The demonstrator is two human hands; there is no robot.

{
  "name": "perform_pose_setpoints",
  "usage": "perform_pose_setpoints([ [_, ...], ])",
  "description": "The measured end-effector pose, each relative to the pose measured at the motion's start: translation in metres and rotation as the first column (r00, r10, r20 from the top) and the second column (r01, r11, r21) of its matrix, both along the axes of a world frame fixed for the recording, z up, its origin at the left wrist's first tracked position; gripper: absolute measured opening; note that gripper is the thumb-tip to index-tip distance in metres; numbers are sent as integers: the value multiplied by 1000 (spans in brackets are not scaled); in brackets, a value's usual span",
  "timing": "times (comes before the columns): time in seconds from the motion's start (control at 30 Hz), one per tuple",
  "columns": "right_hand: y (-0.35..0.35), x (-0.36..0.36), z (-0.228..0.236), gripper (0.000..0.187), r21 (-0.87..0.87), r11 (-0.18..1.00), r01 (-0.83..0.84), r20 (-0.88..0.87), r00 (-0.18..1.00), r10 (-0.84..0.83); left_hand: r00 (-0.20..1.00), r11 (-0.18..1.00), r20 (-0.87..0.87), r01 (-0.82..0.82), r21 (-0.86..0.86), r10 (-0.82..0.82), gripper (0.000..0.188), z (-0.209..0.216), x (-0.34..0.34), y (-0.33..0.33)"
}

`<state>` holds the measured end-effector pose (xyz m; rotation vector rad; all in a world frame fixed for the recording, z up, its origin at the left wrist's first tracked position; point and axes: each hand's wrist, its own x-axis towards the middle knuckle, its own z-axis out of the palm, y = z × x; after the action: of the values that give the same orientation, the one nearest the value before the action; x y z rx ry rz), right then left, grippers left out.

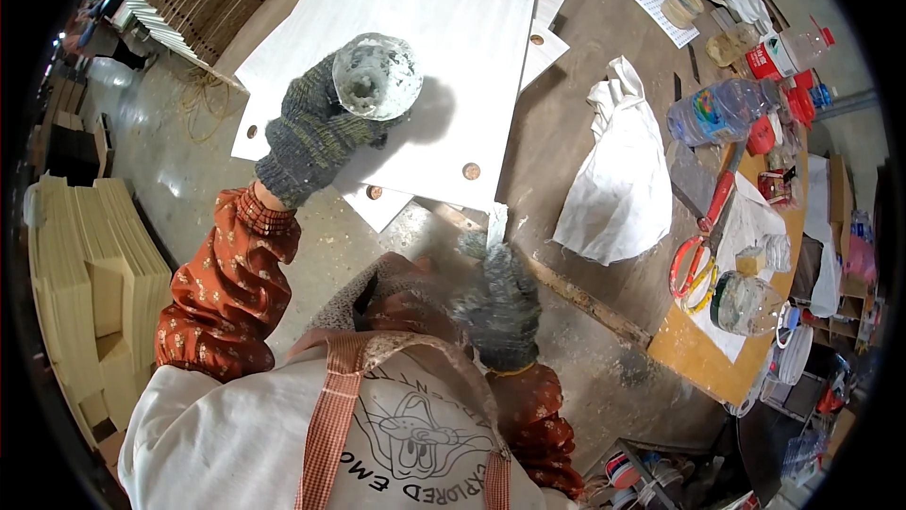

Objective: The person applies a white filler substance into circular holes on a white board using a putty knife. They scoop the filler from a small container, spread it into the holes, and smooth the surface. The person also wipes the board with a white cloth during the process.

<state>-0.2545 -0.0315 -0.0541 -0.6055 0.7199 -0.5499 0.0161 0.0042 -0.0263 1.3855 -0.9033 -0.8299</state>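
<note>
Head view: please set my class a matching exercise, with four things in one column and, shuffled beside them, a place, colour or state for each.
Column one
1. Left hand
2. Right hand
3. White cloth
4. White panels

Column two
A. Overlapping, with round brown spots near some edges
B. Gloved, gripping a narrow, whitish tool
C. Crumpled on the brown table
D. Gloved, holding a paste-coated cup

Right pairs: 1-D, 2-B, 3-C, 4-A.
</note>
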Motion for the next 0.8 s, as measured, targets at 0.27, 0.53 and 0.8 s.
perform_pose_setpoints([
  [0.27, 25, -6, -83, 29, -123, 984, 129, -14, 991, -132, 929, 995, 364, -92, 35, 73, 53, 1, 1, -3],
  [0.53, 9, 10, 6, 28, 320, 946, 41, 238, 964, -122, 950, 988, 303, -112, 107, 74, 49, 5, -3, -8],
  [0.8, 16, 11, -8, 27, 437, 899, -39, 341, 932, -126, 930, 985, 356, -138, 101, 93, 42, 11, -7, -2],
])
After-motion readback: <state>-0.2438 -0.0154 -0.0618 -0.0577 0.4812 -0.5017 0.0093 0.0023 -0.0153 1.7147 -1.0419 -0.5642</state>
